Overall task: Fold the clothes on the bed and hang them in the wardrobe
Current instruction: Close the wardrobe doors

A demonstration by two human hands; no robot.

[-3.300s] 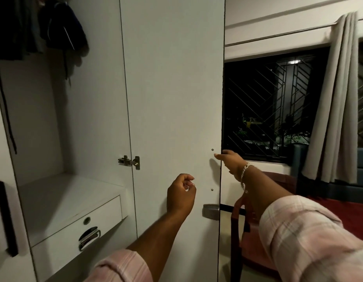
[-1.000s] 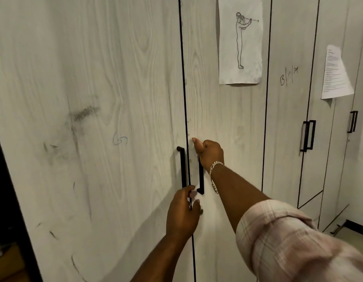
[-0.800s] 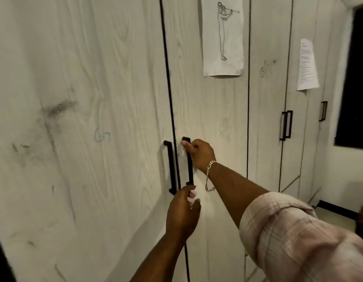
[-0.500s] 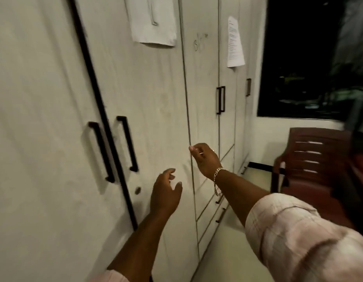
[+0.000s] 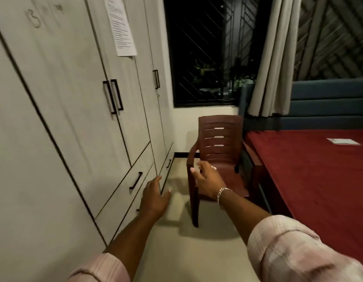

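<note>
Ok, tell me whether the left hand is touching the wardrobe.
Apart. The head view shows the left hand open in the air, with floor visible between it and the wardrobe.

Both the left hand (image 5: pixel 155 197) and right hand (image 5: pixel 207 180) have let go of the wardrobe (image 5: pixel 74 98) handles.

Dim warm indoor light, motion blur — strongest at left, wide-angle bending at edges

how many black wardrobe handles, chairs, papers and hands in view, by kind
black wardrobe handles: 6 (3 on doors, 3 on drawers)
chair: 1
papers: 2, one on a wardrobe door, one on the bed
hands: 2, left hand, right hand
total: 11
</note>
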